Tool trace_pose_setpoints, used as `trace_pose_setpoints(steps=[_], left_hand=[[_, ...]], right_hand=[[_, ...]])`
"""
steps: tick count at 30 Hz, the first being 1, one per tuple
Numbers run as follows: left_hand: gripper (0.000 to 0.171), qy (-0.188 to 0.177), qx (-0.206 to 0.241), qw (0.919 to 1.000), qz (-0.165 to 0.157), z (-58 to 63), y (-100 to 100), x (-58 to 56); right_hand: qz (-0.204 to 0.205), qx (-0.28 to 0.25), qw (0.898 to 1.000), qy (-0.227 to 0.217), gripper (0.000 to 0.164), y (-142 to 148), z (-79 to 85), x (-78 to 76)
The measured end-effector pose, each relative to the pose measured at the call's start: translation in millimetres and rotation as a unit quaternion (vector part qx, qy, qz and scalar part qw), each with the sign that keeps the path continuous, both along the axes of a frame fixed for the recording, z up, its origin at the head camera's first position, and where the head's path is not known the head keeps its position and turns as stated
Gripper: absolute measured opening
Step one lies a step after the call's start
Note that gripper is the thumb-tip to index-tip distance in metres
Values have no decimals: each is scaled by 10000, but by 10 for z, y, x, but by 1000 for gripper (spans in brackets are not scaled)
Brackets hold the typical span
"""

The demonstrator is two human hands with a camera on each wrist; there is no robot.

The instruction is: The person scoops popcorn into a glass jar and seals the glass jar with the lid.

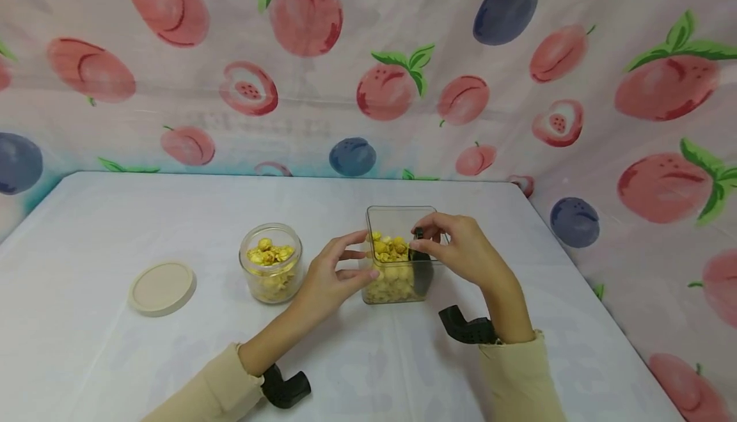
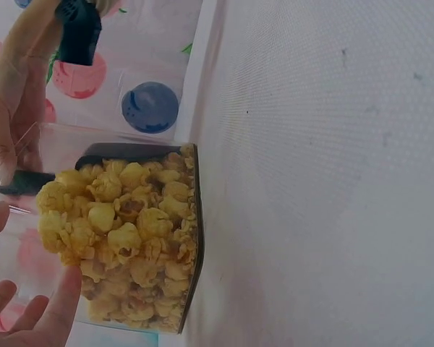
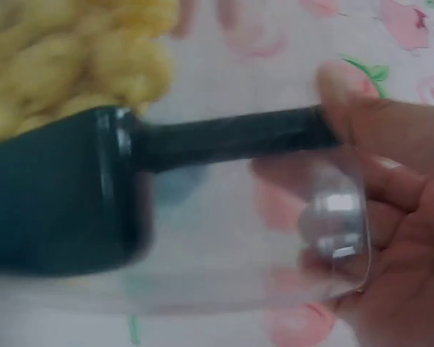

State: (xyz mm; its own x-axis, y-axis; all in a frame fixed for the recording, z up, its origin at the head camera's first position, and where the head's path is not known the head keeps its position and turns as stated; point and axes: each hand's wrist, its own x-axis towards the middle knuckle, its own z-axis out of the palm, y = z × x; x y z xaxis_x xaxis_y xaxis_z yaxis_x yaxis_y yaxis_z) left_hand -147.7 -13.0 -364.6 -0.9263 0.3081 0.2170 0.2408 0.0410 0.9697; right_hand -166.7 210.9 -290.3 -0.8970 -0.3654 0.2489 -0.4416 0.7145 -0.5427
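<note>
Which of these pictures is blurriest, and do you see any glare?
Right wrist view: blurriest, with black scoop and popcorn soft, and bright glare on the clear container; left wrist view: popcorn fairly sharp, lighting dim; head view: mostly clear, soft shadows on the table.

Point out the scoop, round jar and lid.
Scoop [image 3: 119, 191], right wrist view: dark body near the handle.
Round jar [image 1: 270, 232], head view: far inner wall, below rim.
Lid [image 1: 162, 286], head view: middle of its top.

Left forearm [image 1: 279, 342] slanted inward; left hand [image 1: 340, 265] reached out, fingers spread, nearly straight. Right forearm [image 1: 512, 313] rose steeper, wrist [image 1: 496, 276] bent inward; right hand [image 1: 457, 243] held thumb-to-finger pinch.
</note>
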Motion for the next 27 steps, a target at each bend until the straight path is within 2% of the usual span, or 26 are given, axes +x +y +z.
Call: trace_pose_setpoints(steps=[7, 12, 15, 19, 24, 27], left_hand=[[62, -3, 25, 10000, -64, 8, -9, 5], [62, -10, 51, 10000, -77, 8, -14, 6], [62, -17, 60, 9999, -90, 12, -15, 5], [62, -64, 92, 9999, -109, 23, -17, 4], [62, -113, 79, 9998, -140, 29, -18, 0], [62, -114, 67, 9998, -136, 33, -18, -2]], right_hand=[[-111, -270, 9990, 343, 17, 32, -116, 23], [-92, -787, 9950, 612, 17, 69, -170, 41], [-223, -1089, 9916, 665, 17, 102, -197, 50], [-497, -1495, 9867, 410, 18, 130, -215, 46], [-656, -2266, 9718, -32, 18, 136, -233, 24], [-622, -2336, 9701, -227, 20, 118, -242, 11]])
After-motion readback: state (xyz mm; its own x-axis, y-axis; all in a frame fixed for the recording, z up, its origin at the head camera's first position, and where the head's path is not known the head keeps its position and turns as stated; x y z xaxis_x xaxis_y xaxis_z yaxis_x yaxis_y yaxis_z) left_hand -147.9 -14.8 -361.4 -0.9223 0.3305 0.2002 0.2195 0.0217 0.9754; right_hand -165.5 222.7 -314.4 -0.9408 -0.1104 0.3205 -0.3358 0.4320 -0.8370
